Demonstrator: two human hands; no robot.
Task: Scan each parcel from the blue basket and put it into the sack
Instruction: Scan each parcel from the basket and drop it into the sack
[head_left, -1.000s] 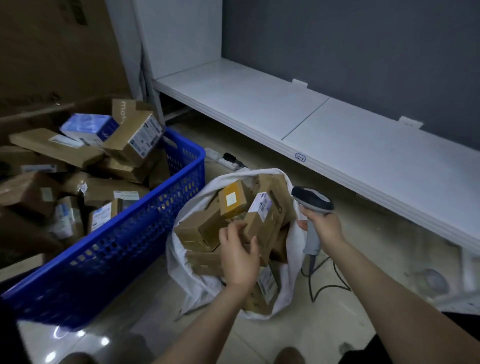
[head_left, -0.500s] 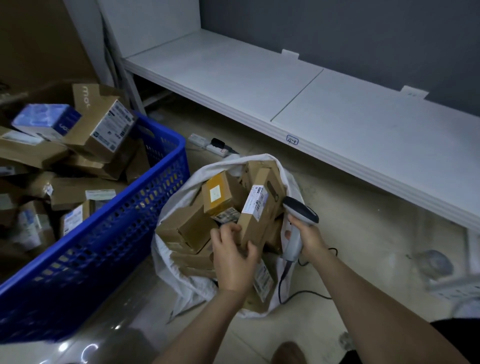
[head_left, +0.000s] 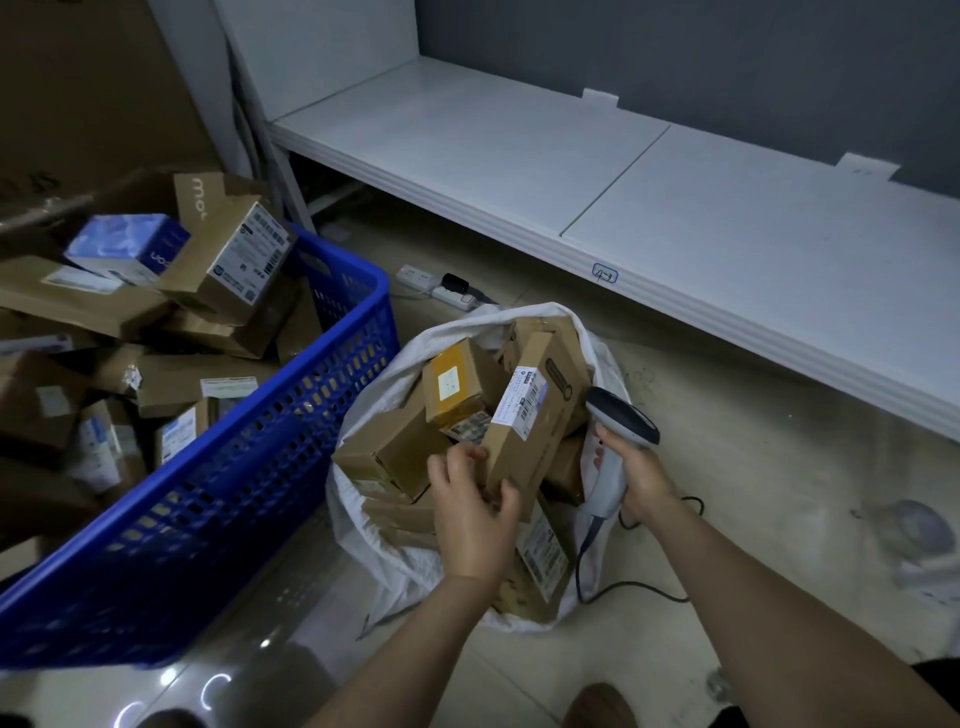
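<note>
Since a second ago the right hand (head_left: 641, 473) has brought the grey handheld barcode scanner (head_left: 621, 415) down and in from the right of the sack. Its head now sits just beside the parcel's right edge, and the left hand (head_left: 475, 512) has kept its hold throughout.

That parcel is a long, narrow brown cardboard box with a white barcode label (head_left: 535, 415). It stands tilted in the mouth of the white woven sack (head_left: 358, 519), above the other boxes piled there, with the label facing up. The left hand's fingers curl round its lower end, thumb on the near side. Whether the box also rests on the pile below cannot be told. The right hand is wrapped closed round the scanner's pale handle, and a dark cable (head_left: 639, 587) trails from it across the floor.

A squat yellow-brown box (head_left: 457, 382) lies in the sack just left of the held parcel. The blue perforated plastic basket (head_left: 234, 493) stands left of the sack, touching it or nearly so — heaped with cardboard parcels, among them a blue-and-white carton (head_left: 127, 249). Behind runs a low white shelf (head_left: 519, 171), with a white power strip (head_left: 431, 283) on the floor in front of it.
</note>
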